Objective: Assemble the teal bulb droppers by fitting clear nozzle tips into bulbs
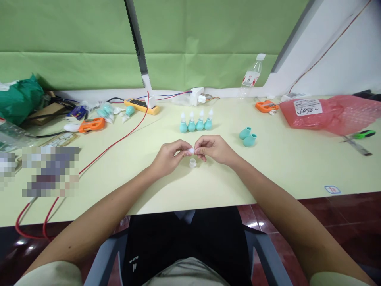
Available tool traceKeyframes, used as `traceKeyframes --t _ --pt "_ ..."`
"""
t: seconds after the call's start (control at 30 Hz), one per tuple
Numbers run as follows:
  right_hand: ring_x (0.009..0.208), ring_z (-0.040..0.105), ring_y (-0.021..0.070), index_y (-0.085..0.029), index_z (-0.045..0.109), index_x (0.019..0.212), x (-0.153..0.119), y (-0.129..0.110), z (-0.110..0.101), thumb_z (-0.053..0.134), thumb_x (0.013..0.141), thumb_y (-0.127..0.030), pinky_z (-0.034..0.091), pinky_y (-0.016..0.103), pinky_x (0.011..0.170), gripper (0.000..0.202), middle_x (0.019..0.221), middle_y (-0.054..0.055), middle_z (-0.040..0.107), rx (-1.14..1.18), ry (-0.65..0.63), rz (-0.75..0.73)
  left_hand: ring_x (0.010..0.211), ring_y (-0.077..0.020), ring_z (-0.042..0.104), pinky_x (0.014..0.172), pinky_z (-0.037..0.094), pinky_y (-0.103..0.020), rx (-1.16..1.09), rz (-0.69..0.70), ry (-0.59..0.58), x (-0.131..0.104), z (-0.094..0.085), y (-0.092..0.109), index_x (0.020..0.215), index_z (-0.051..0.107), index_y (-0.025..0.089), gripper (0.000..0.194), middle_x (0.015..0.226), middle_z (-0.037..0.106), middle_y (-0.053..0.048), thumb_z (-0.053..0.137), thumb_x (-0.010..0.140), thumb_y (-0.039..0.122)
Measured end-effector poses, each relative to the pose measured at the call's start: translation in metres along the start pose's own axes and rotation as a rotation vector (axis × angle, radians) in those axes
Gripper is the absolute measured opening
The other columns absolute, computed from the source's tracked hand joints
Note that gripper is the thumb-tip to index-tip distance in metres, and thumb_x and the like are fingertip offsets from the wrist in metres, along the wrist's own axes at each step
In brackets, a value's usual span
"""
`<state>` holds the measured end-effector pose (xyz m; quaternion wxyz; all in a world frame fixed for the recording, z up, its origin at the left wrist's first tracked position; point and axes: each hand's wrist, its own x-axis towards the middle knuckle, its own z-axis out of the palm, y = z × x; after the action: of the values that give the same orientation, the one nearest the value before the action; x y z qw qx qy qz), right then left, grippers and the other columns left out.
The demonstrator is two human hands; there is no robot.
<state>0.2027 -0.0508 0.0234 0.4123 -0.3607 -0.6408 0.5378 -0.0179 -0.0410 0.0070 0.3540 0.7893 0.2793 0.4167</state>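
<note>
My left hand [170,157] and my right hand [214,148] meet over the middle of the table. Between their fingertips they pinch a small white plastic piece [191,151], partly covered by the fingers. Just below it, a small clear plastic cup-shaped piece [193,163] stands on the table. Behind my hands, several teal rubber bulbs with clear nozzles [195,124] stand upright in a row. To the right lie two teal bulbs without nozzles [248,137], their openings showing.
Along the back are a yellow multimeter [141,106], a white plug adapter [197,96] and a plastic bottle [251,75]. Orange-handled tools [92,124] lie left; a red plastic bag [330,114] and a green-handled cutter [363,134] lie right. A red cable [114,142] crosses the left side.
</note>
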Motion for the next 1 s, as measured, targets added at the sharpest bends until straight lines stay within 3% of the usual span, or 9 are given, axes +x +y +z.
traceKeyframes --t 0.23,0.37,0.5,0.6,0.77,1.0 --pt "0.052 0.055 0.0108 -0.016 0.07 0.079 0.0 0.003 -0.003 0.084 0.078 -0.034 0.047 0.027 0.053 0.023 0.065 -0.002 0.062 -0.046 -0.003 -0.056 0.088 -0.0169 0.073 0.081 0.058 -0.03 -0.038 -0.031 -0.003 0.0 0.001 -0.002 0.1 0.073 0.019 0.015 0.094 0.078 -0.005 0.069 0.094 0.033" --pt "0.064 0.059 0.012 -0.017 0.074 0.081 -0.003 0.003 -0.003 0.071 0.086 -0.025 0.048 0.027 0.055 0.01 0.08 0.002 0.065 -0.178 0.025 -0.173 0.089 -0.017 0.073 0.082 0.058 -0.03 -0.063 -0.055 -0.005 0.0 0.002 -0.002 0.099 0.073 0.019 0.016 0.095 0.078 -0.005 0.07 0.093 0.033" --pt "0.07 0.06 0.0127 -0.019 0.076 0.084 -0.006 0.001 -0.002 0.066 0.088 -0.02 0.049 0.027 0.059 0.011 0.086 0.003 0.067 -0.326 0.047 -0.273 0.089 -0.0174 0.073 0.084 0.059 -0.031 -0.084 -0.08 -0.001 0.0 0.001 -0.002 0.098 0.072 0.018 0.019 0.095 0.078 -0.005 0.071 0.093 0.036" --pt "0.069 0.059 0.0133 -0.019 0.074 0.084 -0.007 -0.002 0.0 0.071 0.087 -0.028 0.048 0.026 0.055 0.01 0.086 0.004 0.068 -0.279 0.064 -0.199 0.089 -0.0174 0.073 0.083 0.059 -0.03 -0.099 -0.07 0.009 0.0 0.001 -0.002 0.099 0.073 0.018 0.019 0.095 0.078 -0.005 0.07 0.093 0.037" --pt "0.058 0.057 0.0117 -0.018 0.066 0.082 -0.005 -0.007 0.004 0.084 0.077 -0.041 0.051 0.026 0.05 0.03 0.072 0.0 0.064 -0.063 0.051 -0.018 0.086 -0.0174 0.073 0.08 0.058 -0.031 -0.043 -0.04 0.013 0.0 0.002 -0.001 0.098 0.074 0.019 0.02 0.093 0.078 -0.005 0.07 0.094 0.038" --pt "0.061 0.062 0.0126 -0.017 0.066 0.083 -0.004 -0.002 0.003 0.088 0.074 -0.041 0.056 0.026 0.048 0.034 0.075 0.002 0.066 0.035 0.002 -0.015 0.088 -0.0186 0.074 0.082 0.059 -0.032 -0.133 -0.085 0.018 -0.001 0.003 -0.002 0.098 0.075 0.019 0.02 0.094 0.079 -0.006 0.072 0.092 0.038"
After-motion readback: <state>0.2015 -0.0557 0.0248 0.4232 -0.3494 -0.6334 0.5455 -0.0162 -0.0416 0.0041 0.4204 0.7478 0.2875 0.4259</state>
